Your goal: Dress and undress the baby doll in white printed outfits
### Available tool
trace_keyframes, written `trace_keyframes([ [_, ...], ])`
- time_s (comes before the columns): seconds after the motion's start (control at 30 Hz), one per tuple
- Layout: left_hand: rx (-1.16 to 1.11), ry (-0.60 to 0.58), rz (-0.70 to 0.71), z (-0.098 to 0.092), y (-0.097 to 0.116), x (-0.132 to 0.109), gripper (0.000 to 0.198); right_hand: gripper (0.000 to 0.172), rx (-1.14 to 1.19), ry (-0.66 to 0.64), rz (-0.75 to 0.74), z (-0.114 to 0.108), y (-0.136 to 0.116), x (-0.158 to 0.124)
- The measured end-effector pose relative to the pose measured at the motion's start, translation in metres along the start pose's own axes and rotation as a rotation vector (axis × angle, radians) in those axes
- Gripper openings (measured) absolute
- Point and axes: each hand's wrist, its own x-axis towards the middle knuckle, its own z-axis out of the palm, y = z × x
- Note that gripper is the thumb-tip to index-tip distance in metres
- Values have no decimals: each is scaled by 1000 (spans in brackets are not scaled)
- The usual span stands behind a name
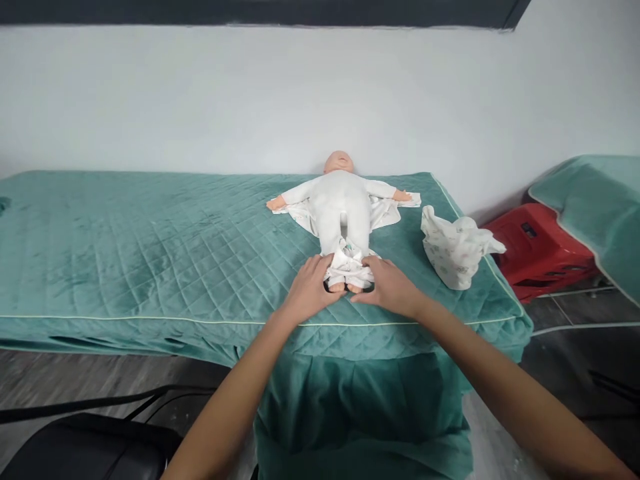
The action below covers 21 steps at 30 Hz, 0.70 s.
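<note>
A baby doll [340,200] in a white bodysuit lies on its back on a teal quilted bed [150,247], head toward the wall, arms spread. A white printed cloth [385,212] lies open under its torso. Bunched white printed trousers [349,265] sit round its ankles, with the bare feet poking out below. My left hand [311,288] grips the left side of the bunched fabric. My right hand [387,285] grips the right side. Both hands have their fingers curled onto the cloth.
A crumpled white printed garment [457,248] lies on the bed to the doll's right. A red plastic box [537,248] stands on the floor beside a second teal-covered bed [595,207]. A black chair [85,447] is at lower left.
</note>
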Motion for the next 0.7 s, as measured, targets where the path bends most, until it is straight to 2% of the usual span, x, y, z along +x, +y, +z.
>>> trace_keyframes([
  [0.07,-79,-43,-43,-9,3,1,65,60,-44,-55,3,-8,-5,5],
  [0.17,-231,-76,-180,-21,9,-1,71,47,-1,-174,53,-23,-12,12],
  [0.23,-291,-97,-263,-29,14,-4,68,37,56,-231,48,-33,-16,14],
  [0.3,-336,-113,-290,-36,20,-8,61,29,97,-284,29,-41,-21,14],
  [0.47,-406,-180,-306,-53,36,-15,44,35,220,-410,55,-62,-38,8],
  [0.6,-441,-385,-311,-80,52,-19,29,36,327,-540,40,-88,-55,6],
  [0.7,-361,-545,-243,-112,63,-15,25,37,309,-681,-26,-113,-72,8],
])
